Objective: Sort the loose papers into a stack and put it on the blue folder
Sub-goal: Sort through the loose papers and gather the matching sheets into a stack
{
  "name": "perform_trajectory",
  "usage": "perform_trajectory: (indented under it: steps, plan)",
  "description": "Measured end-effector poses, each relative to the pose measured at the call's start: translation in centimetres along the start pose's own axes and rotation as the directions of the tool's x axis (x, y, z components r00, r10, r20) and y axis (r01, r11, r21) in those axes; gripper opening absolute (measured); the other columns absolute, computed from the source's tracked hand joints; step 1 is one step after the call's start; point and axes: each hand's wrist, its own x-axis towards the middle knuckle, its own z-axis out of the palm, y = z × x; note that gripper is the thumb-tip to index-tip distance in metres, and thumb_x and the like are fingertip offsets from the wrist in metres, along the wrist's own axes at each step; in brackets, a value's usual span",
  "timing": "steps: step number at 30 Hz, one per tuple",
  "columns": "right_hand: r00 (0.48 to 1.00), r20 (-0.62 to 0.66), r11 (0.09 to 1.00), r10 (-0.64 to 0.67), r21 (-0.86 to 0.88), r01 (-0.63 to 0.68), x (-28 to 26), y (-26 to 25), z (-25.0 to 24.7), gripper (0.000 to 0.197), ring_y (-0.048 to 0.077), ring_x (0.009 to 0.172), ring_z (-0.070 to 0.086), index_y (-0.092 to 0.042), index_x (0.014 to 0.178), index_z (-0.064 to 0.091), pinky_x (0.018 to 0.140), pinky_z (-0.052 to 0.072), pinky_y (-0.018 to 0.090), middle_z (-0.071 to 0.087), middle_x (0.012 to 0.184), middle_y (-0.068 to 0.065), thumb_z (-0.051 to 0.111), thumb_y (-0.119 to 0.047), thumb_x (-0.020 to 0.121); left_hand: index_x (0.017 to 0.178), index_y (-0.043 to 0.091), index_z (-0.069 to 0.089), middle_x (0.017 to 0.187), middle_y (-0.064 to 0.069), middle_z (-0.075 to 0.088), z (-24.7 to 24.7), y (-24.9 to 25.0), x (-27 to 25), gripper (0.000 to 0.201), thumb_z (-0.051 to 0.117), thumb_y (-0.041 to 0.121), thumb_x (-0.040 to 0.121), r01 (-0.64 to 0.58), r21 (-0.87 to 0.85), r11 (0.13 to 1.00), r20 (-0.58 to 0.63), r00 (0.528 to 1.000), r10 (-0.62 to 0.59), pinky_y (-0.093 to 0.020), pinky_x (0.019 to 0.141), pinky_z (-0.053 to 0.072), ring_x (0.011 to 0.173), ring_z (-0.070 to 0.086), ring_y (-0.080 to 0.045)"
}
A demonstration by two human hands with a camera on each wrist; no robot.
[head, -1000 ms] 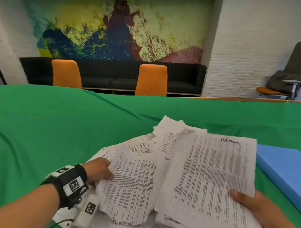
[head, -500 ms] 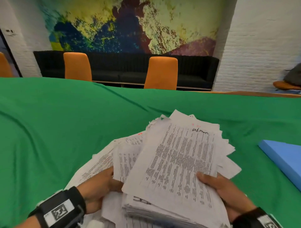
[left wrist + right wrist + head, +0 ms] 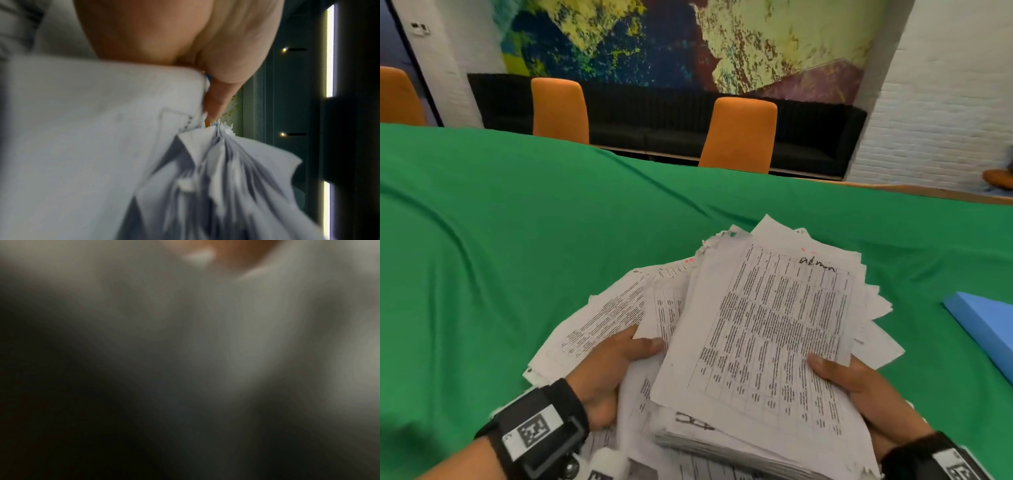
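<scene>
A thick, ragged stack of printed papers [image 3: 767, 329] is held above the green table, its top sheet marked with black handwriting. My right hand [image 3: 849, 380] grips its right edge, thumb on the top sheet. My left hand [image 3: 613, 359] holds the fanned sheets on the left, thumb on top and fingers hidden beneath. The blue folder [image 3: 986, 325] lies on the table at the far right, apart from the papers. In the left wrist view, the papers [image 3: 216, 178] fan out below my palm [image 3: 174, 32]. The right wrist view is a dark blur of paper [image 3: 246, 313].
A green cloth [image 3: 517, 240] covers the table, creased on the left. Orange chairs [image 3: 739, 133] stand beyond the far edge, before a black bench and a painted wall. Wristbands with printed markers [image 3: 534, 428] sit on both wrists.
The spread sheets have been drawn together into one pile between both hands. The right hand slid its bundle leftward over the left hand's sheets. The view has turned left.
</scene>
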Motion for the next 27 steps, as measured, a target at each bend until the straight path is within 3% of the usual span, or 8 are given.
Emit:
perform_trajectory:
  steps: [4, 6, 9, 13, 17, 20, 23, 27]
  plan:
    - [0.998, 0.036, 0.999, 0.045, -0.001, -0.045, 0.6, 0.5, 0.5, 0.051, 0.054, 0.102, 0.069, 0.0, 0.13, 0.062, 0.075, 0.062, 0.061, 0.064, 0.128, 0.037, 0.08, -0.004, 0.083, 0.123, 0.01, 0.07, 0.122, -0.027, 0.07, 0.9, 0.4, -0.9, 0.04, 0.062, 0.035, 0.093, 0.022, -0.124, 0.992, 0.064, 0.998, -0.014, -0.057, 0.098, 0.051, 0.103, 0.072, -0.044]
    - [0.994, 0.085, 0.997, 0.062, -0.041, -0.059, 0.8, 0.5, 0.9, 0.066, 0.057, 0.109, 0.066, -0.004, 0.129, 0.064, 0.082, 0.059, 0.065, 0.061, 0.131, 0.037, 0.088, -0.007, 0.067, 0.12, 0.008, 0.072, 0.123, -0.027, 0.07, 1.1, 0.9, -1.2, 0.035, 0.07, 0.028, 0.091, 0.016, -0.074, 0.997, 0.134, 0.991, -0.006, -0.057, 0.094, 0.054, 0.104, 0.072, -0.044]
    - [0.99, 0.128, 0.996, 0.053, -0.081, -0.042, 0.9, 0.1, 1.4, 0.074, 0.055, 0.102, 0.069, -0.005, 0.122, 0.067, 0.075, 0.062, 0.06, 0.063, 0.127, 0.038, 0.097, -0.008, 0.055, 0.128, 0.003, 0.065, 0.128, -0.027, 0.067, 1.4, 1.3, -1.1, 0.043, 0.067, 0.006, 0.085, -0.058, 0.056, 0.997, 0.278, 0.96, 0.04, -0.054, 0.089, 0.059, 0.11, 0.069, -0.043]
    - [0.981, 0.123, 0.974, -0.151, -0.15, 0.169, 1.1, -1.0, 2.0, 0.057, 0.046, 0.103, 0.072, -0.004, 0.132, 0.057, 0.073, 0.064, 0.048, 0.07, 0.124, 0.028, 0.069, -0.006, 0.076, 0.131, 0.005, 0.062, 0.132, -0.028, 0.065, 1.2, 2.8, -0.9, 0.056, 0.076, 0.006, 0.077, -0.201, 0.11, 0.973, 0.329, 0.932, 0.155, -0.062, 0.099, 0.051, 0.117, 0.065, -0.047]
    - [0.931, 0.1, 0.921, -0.352, -0.14, 0.364, 1.1, -2.8, 2.7, 0.053, 0.042, 0.1, 0.074, -0.008, 0.13, 0.058, 0.07, 0.064, 0.046, 0.073, 0.119, 0.023, 0.059, -0.01, 0.078, 0.121, 0.014, 0.071, 0.126, -0.024, 0.069, 2.0, 4.6, -1.1, 0.053, 0.086, 0.018, 0.071, -0.328, 0.131, 0.935, 0.417, 0.874, 0.249, -0.054, 0.089, 0.058, 0.112, 0.069, -0.042]
    - [0.876, 0.075, 0.853, -0.477, -0.2, 0.482, 1.2, -4.1, 3.2, 0.045, 0.041, 0.096, 0.075, 0.0, 0.124, 0.06, 0.07, 0.064, 0.045, 0.075, 0.115, 0.024, 0.072, -0.003, 0.081, 0.123, 0.012, 0.069, 0.124, -0.022, 0.07, 3.0, 6.0, -0.7, 0.068, 0.093, 0.033, 0.064, -0.464, 0.181, 0.867, 0.365, 0.85, 0.378, -0.057, 0.09, 0.057, 0.111, 0.069, -0.042]
    - [0.787, 0.052, 0.755, -0.614, -0.253, 0.605, 1.1, -4.7, 3.4, 0.036, 0.035, 0.097, 0.076, 0.002, 0.115, 0.066, 0.076, 0.063, 0.04, 0.077, 0.111, 0.018, 0.061, -0.002, 0.08, 0.126, 0.016, 0.067, 0.124, -0.015, 0.072, 3.7, 7.1, -0.3, 0.075, 0.092, 0.045, 0.061, -0.599, 0.236, 0.765, 0.27, 0.797, 0.54, -0.055, 0.095, 0.057, 0.113, 0.07, -0.036]
    - [0.736, 0.095, 0.564, -0.67, -0.58, 0.588, 0.3, -3.1, 3.7, 0.018, 0.001, 0.08, 0.073, -0.018, 0.098, 0.077, 0.068, 0.053, 0.007, 0.08, 0.09, -0.018, 0.08, -0.02, 0.08, 0.134, 0.027, 0.055, 0.125, -0.004, 0.073, 3.2, 5.9, 0.8, 0.089, 0.088, 0.061, 0.059, -0.684, 0.345, 0.643, 0.128, 0.713, 0.69, -0.053, 0.098, 0.056, 0.112, 0.071, -0.025]
